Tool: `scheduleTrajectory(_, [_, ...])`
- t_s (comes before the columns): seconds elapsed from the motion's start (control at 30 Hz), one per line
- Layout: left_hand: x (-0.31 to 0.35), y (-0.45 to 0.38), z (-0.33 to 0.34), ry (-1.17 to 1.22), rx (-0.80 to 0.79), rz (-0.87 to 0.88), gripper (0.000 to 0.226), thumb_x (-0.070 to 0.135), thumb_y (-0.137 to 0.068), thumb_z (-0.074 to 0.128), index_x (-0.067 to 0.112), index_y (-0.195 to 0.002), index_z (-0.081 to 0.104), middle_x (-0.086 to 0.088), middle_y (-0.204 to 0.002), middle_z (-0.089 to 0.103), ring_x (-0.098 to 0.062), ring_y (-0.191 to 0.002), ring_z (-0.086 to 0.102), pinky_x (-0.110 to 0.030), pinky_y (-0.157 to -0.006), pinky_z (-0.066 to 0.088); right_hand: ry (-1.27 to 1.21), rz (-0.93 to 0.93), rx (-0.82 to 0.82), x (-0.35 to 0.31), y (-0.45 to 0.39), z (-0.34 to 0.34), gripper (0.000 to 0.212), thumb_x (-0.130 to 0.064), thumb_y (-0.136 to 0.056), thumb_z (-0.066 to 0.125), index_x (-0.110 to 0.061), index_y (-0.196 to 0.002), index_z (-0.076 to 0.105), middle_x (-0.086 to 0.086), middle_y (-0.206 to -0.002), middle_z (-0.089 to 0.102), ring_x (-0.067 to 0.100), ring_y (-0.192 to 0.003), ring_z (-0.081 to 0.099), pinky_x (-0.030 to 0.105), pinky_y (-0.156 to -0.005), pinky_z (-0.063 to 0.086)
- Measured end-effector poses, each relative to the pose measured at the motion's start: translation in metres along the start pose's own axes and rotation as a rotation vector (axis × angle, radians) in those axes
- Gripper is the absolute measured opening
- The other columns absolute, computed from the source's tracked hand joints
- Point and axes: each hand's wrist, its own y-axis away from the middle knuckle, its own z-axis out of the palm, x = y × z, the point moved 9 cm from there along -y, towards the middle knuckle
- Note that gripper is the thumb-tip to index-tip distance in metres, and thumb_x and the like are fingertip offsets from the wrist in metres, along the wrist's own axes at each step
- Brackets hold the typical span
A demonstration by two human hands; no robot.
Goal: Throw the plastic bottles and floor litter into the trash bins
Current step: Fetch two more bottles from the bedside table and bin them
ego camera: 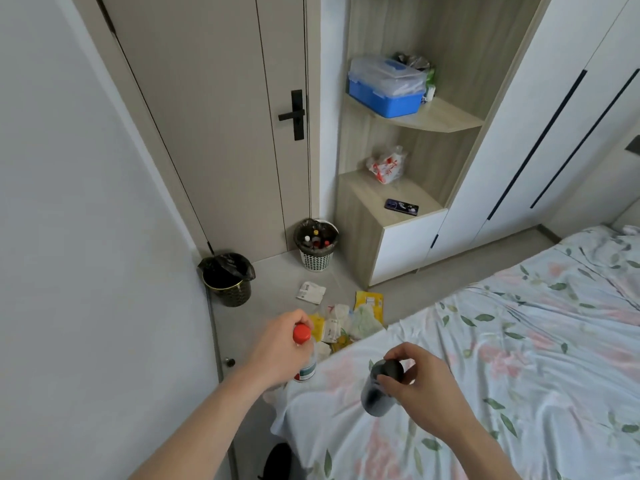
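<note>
The left hand [282, 351] covers most of the red-capped bottle [304, 355], so only its cap and a strip of label show, and the print is too small to read. The dark bottle [381, 389] is motion-blurred, its neck hidden under the right hand [420, 382]. Both forearms run off the bottom edge. A black object [277, 460] by the bed [502, 375] is cut by that edge (unidentifiable). Inside the white bin [316, 259] only small caps are discernible. The black bin [227, 282] interior is too dark to see. The litter pile [346, 320] is partly hidden behind the bed corner.
</note>
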Motion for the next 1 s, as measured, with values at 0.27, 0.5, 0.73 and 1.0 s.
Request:
scheduleTrajectory(0.27, [-0.02, -0.124, -0.039, -0.067, -0.13, 0.098, 0.022, 0.033, -0.075, 0.059, 0.042, -0.095, 0.054, 0.019, -0.096, 0.063, -0.012, -0.091, 0.061, -0.039, -0.081, 0.055, -0.003, 0.106, 0.08, -0.051, -0.087, 0.019, 0.023, -0.023, -0.078, 0.083, -0.032, -0.09, 0.067, -0.02, -0.079, 0.068, 0.009, -0.065, 0.063, 0.019, -0.055, 0.047])
scheduleTrajectory(0.5, [-0.032, -0.152, -0.061, -0.042, -0.076, 0.09, 0.019, 0.03, -0.08, 0.062, 0.038, -0.095, 0.057, 0.016, -0.1, 0.061, -0.014, -0.092, 0.061, -0.037, -0.081, 0.053, 0.016, 0.067, 0.117, -0.072, -0.121, 0.013, 0.022, -0.023, -0.08, 0.082, -0.033, -0.09, 0.066, -0.014, -0.085, 0.07, 0.01, -0.064, 0.064, 0.022, -0.057, 0.051])
scheduleTrajectory(0.73, [-0.059, -0.173, -0.087, -0.068, -0.034, 0.064, 0.018, 0.022, -0.085, 0.064, 0.034, -0.098, 0.062, 0.016, -0.1, 0.065, -0.004, -0.083, 0.058, -0.013, -0.064, 0.036, 0.044, 0.038, 0.054, -0.081, -0.159, 0.038, 0.024, -0.026, -0.081, 0.084, -0.035, -0.092, 0.064, -0.015, -0.088, 0.07, 0.002, -0.068, 0.066, 0.017, -0.055, 0.05])
scheduleTrajectory(1.0, [-0.104, -0.272, -0.112, -0.07, -0.074, 0.013, 0.016, 0.029, -0.083, 0.063, 0.038, -0.096, 0.06, 0.018, -0.099, 0.066, -0.007, -0.08, 0.062, -0.028, -0.073, 0.05, 0.044, 0.095, 0.081, -0.09, -0.243, 0.057, 0.024, -0.029, -0.08, 0.083, -0.036, -0.092, 0.065, -0.013, -0.076, 0.069, 0.002, -0.064, 0.064, 0.015, -0.052, 0.046])
